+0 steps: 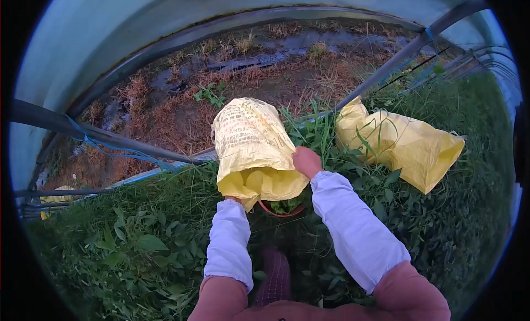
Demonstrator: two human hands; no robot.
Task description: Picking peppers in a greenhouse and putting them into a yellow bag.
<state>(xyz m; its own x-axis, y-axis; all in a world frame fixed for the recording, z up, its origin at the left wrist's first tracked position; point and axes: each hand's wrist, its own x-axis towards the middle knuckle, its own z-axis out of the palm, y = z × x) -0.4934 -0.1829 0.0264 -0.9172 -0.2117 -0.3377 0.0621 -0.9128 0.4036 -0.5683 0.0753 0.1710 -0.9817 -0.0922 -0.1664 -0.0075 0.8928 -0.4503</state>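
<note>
A yellow woven sack (pixel 252 143) bearing printed writing hangs before me, its open mouth turned towards me. My right hand (pixel 307 161) is closed on the right edge of that mouth. At the lower left of the mouth, my left hand (pixel 234 199) is mostly hidden by the sack and the white sleeve; it appears to hold the rim from beneath. Just under the sack, a red round container (pixel 285 214) holds green produce or leaves, and the sack covers its far part.
A second yellow sack (pixel 397 143) lies on plants at the right. Metal poles (pixel 397 64) and blue twine (pixel 120 152) cross ahead, below plastic film sheeting (pixel 145 27). Leafy green plants (pixel 145 242) grow on both sides. More yellow sacking (pixel 58 199) shows at far left.
</note>
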